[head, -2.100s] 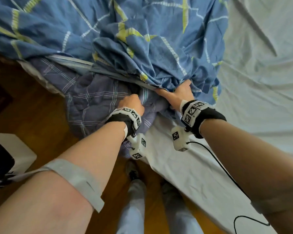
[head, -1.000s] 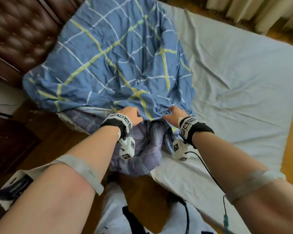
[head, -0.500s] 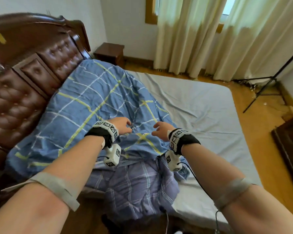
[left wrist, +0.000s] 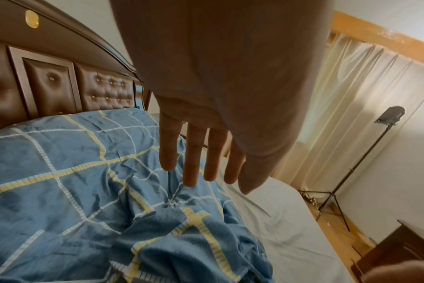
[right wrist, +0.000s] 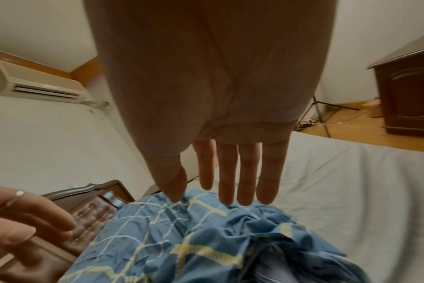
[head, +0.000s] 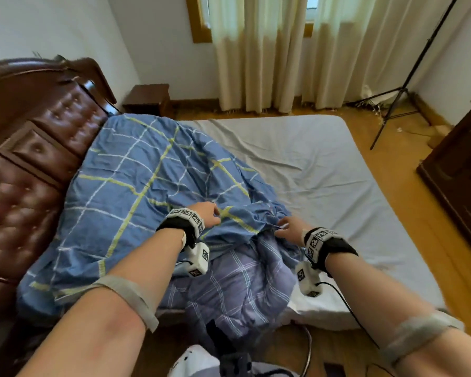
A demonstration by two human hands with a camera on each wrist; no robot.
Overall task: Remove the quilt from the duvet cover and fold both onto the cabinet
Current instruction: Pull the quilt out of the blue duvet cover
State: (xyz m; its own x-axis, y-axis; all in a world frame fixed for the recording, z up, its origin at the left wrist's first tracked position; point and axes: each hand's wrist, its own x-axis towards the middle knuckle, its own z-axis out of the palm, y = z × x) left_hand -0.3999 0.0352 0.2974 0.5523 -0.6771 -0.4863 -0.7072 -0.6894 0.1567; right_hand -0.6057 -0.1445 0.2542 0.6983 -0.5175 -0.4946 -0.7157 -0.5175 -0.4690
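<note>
Both hands hover with fingers straight and apart, holding nothing, the left hand (head: 206, 213) and right hand (head: 290, 227) just above the duvet cover (head: 136, 191) mouth, likely to regrasp it, while the quilt (head: 237, 289) spills toward six o'clock off the bed (head: 337, 186).

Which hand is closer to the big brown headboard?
The left hand. It hovers open over the blue checked cover, on the side toward the headboard. The right hand is open too, farther along the cover's bunched edge, toward the bare sheet.
</note>
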